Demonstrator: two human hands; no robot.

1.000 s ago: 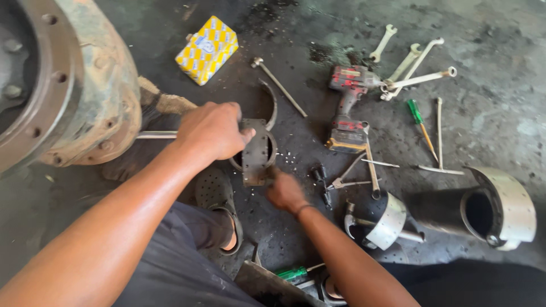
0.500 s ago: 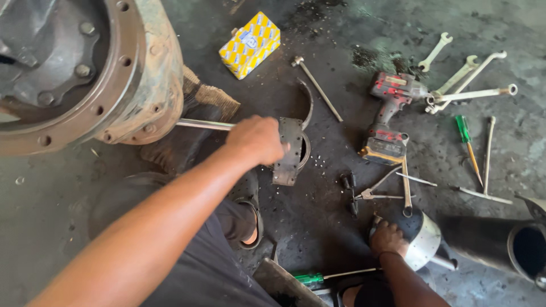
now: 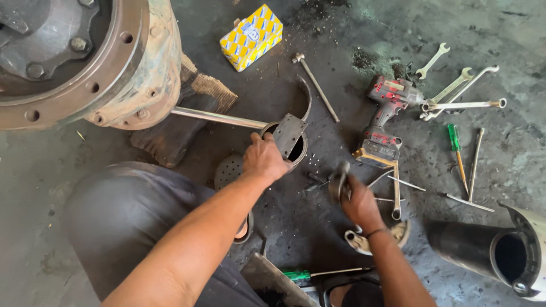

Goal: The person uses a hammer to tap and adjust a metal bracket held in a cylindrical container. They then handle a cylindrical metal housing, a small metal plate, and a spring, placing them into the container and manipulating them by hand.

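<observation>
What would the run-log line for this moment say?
left hand: grips metal bracket | right hand: holds small metal tool | nearby: cordless drill, wrenches | surface: concrete floor

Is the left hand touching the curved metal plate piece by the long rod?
Touching. The head view shows the left hand with its fingers wrapped over the edge of the curved metal plate piece.
</observation>
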